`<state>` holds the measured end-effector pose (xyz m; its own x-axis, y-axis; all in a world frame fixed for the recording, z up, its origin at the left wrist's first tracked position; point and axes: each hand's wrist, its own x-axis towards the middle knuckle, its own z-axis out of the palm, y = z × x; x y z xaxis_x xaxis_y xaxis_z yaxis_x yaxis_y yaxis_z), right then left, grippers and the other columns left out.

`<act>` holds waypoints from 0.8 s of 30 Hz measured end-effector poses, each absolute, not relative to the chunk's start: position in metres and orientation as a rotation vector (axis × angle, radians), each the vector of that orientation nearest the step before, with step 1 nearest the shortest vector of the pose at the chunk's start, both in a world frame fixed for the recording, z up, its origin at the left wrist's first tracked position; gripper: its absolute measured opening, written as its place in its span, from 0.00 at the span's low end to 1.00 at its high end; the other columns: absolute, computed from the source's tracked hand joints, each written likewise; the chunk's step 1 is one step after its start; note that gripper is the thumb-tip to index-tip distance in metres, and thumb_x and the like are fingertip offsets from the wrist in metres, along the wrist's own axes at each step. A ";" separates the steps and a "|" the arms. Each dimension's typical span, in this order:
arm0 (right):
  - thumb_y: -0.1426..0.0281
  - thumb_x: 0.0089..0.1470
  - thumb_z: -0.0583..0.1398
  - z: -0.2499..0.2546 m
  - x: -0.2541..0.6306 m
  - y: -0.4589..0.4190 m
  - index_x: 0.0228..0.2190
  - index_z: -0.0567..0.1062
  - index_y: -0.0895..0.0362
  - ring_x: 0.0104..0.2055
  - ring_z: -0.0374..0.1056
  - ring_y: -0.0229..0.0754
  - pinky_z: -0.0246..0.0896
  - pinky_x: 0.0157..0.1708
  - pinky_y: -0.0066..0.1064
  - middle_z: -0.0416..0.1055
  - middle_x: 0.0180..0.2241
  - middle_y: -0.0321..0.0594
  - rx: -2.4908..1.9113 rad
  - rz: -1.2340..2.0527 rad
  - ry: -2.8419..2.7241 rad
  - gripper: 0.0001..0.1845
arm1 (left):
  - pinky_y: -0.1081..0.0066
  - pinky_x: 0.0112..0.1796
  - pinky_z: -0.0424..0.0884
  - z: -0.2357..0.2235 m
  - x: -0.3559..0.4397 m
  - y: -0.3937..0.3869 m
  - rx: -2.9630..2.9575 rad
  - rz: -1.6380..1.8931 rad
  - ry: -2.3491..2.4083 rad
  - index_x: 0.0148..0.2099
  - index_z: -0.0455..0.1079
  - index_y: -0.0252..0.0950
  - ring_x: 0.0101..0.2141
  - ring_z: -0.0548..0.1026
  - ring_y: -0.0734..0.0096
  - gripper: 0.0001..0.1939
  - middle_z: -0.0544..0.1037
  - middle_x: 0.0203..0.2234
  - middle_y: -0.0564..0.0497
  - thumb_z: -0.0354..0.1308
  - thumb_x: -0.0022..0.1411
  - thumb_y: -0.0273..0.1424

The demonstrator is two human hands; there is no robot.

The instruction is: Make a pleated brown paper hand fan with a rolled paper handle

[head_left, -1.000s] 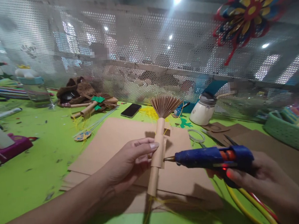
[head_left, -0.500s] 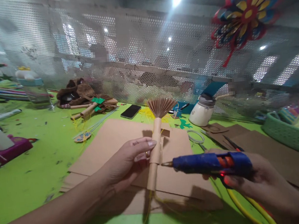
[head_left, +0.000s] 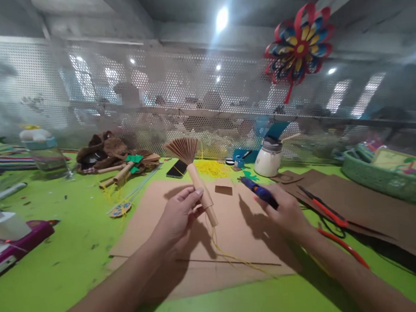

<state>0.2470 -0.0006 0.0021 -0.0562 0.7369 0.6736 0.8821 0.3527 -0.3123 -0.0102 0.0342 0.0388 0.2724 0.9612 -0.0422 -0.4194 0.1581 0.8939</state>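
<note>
While the left hand (head_left: 180,213) pinches the paper tube (head_left: 204,197) between thumb and fingers above the stack of tan sheets (head_left: 155,222), the right hand (head_left: 284,210) is closed round the blue glue gun (head_left: 265,194) over the right part of that stack; the two hands are well apart, and the gun does not touch the tube, its front end pointing towards the stack's far edge; the tube leans with its top to the left, a brown pleated fan (head_left: 186,149) spreading from its upper end, while yellow strings (head_left: 237,259) trail from its lower end across the near part of the stack; a small folded card (head_left: 224,187) sits on the stack near its far edge; just beyond that edge are a phone (head_left: 175,171), partly hidden by the fan, and a heap of yellow shreds (head_left: 214,170); a white jar (head_left: 267,160) stands past the stack's far right corner; to the right of the stack, red-handled scissors (head_left: 329,210) lie near dark brown sheets (head_left: 364,216), with a green basket (head_left: 357,173) farther out; well to the left of the stack is a purple power strip (head_left: 27,242), on the same green table (head_left: 80,267).
</note>
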 end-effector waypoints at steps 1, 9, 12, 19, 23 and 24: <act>0.70 0.56 0.56 -0.003 0.247 0.007 0.45 0.72 0.59 0.46 0.67 0.52 0.63 0.46 0.42 0.72 0.42 0.51 -1.435 -0.249 -1.849 0.15 | 0.78 0.35 0.68 0.038 -0.010 0.033 0.928 1.132 0.719 0.34 0.74 0.33 0.31 0.71 0.77 0.08 0.77 0.29 0.54 0.68 0.50 0.29; 0.77 0.48 0.59 -0.017 0.261 0.054 0.42 0.76 0.62 0.45 0.65 0.52 0.62 0.48 0.43 0.72 0.40 0.51 -1.513 -0.217 -2.081 0.17 | 0.71 0.41 0.70 0.042 -0.009 0.025 0.948 1.057 0.529 0.36 0.75 0.31 0.32 0.74 0.73 0.08 0.78 0.30 0.50 0.68 0.52 0.28; 0.78 0.45 0.61 -0.018 0.271 0.059 0.41 0.77 0.60 0.46 0.66 0.52 0.63 0.48 0.42 0.73 0.41 0.49 -1.519 -0.162 -2.119 0.18 | 0.72 0.39 0.70 0.042 -0.010 0.025 0.954 1.047 0.486 0.37 0.75 0.30 0.32 0.74 0.73 0.07 0.78 0.30 0.49 0.66 0.54 0.27; 0.75 0.48 0.61 0.003 0.251 0.025 0.38 0.77 0.61 0.50 0.66 0.56 0.60 0.51 0.48 0.72 0.45 0.55 -1.537 -0.088 -1.964 0.12 | 0.70 0.39 0.70 0.038 -0.010 0.027 0.938 1.056 0.425 0.37 0.74 0.29 0.32 0.74 0.71 0.08 0.77 0.30 0.47 0.66 0.54 0.27; 0.63 0.62 0.53 0.033 0.195 -0.021 0.36 0.76 0.56 0.38 0.70 0.43 0.65 0.38 0.33 0.75 0.36 0.42 -1.387 0.286 -1.958 0.15 | 0.71 0.41 0.70 0.037 -0.009 0.026 0.955 1.043 0.377 0.38 0.74 0.30 0.33 0.74 0.72 0.08 0.77 0.30 0.48 0.66 0.55 0.27; 0.62 0.63 0.52 0.038 0.182 -0.030 0.33 0.76 0.57 0.36 0.70 0.42 0.64 0.35 0.32 0.75 0.32 0.41 -1.332 0.460 -1.949 0.17 | 0.71 0.40 0.70 0.037 -0.009 0.025 0.962 1.043 0.366 0.38 0.74 0.30 0.33 0.73 0.72 0.08 0.77 0.30 0.48 0.66 0.55 0.27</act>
<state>0.1815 -0.0299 0.0385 -0.2068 0.9097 0.3600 0.6531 0.4023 -0.6416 -0.0091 0.0252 0.0370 0.4908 0.8546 0.1697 -0.5610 0.1609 0.8120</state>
